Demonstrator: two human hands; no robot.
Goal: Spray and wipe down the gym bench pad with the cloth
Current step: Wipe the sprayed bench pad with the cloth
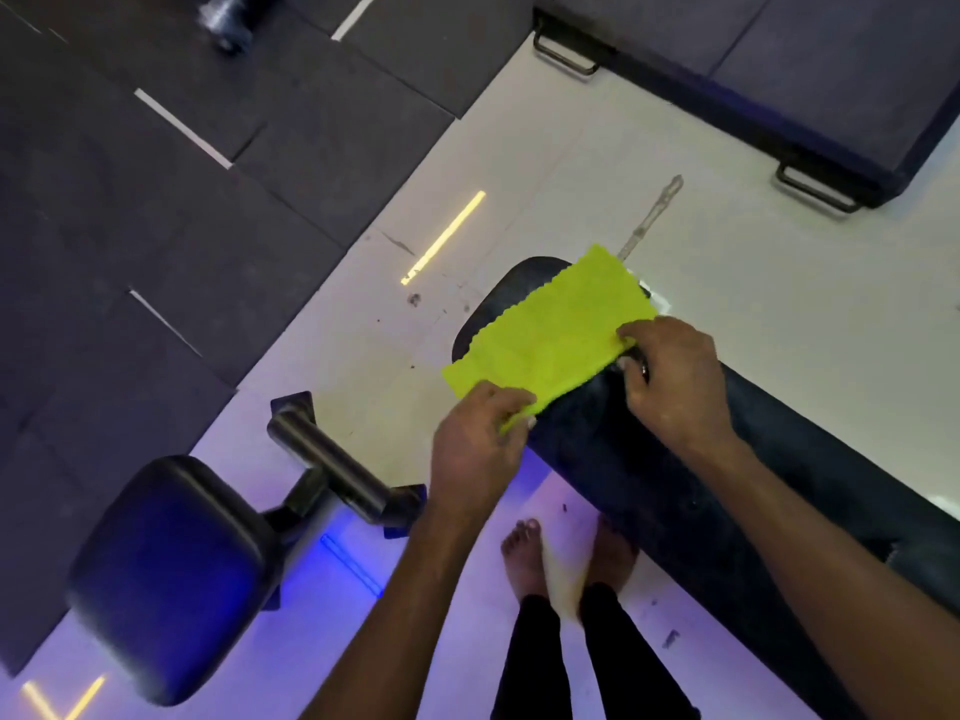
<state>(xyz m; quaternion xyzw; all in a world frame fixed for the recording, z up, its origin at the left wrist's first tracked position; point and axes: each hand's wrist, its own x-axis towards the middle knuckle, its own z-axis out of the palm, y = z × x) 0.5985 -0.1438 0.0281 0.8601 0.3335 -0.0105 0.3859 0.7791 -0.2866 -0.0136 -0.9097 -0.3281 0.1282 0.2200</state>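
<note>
1. Leftmost, dark rubber floor mats (156, 210) with white stripes fill the upper left of the frame, and a blurred metal dumbbell (226, 15) lies at the top edge.
2. At lower left, a second padded seat (171, 574) with a metal crossbar (332, 459) stands on the pale tiled floor (519, 163), which glows purple there.
3. Near the centre, the left hand (475, 449) pinches the near-left corner of the cloth (550, 330), fingers closed on the fabric at the pad's edge.
4. The cloth, bright yellow-green with a zigzag edge, lies spread flat across the rounded far end of the gym bench pad (675, 480), just right of centre.
5. The bench pad, dark and long, runs from the middle of the frame down to the lower right.
6. Below it, two bare feet (524, 558) stand on the tiles beside the pad, above black trouser legs.
7. Right of centre, the right hand (675, 376) clamps the cloth's right corner, fingers curled over it onto the pad.
8. At upper right, a dark platform (779, 59) with metal handles sits well apart from the bench.
</note>
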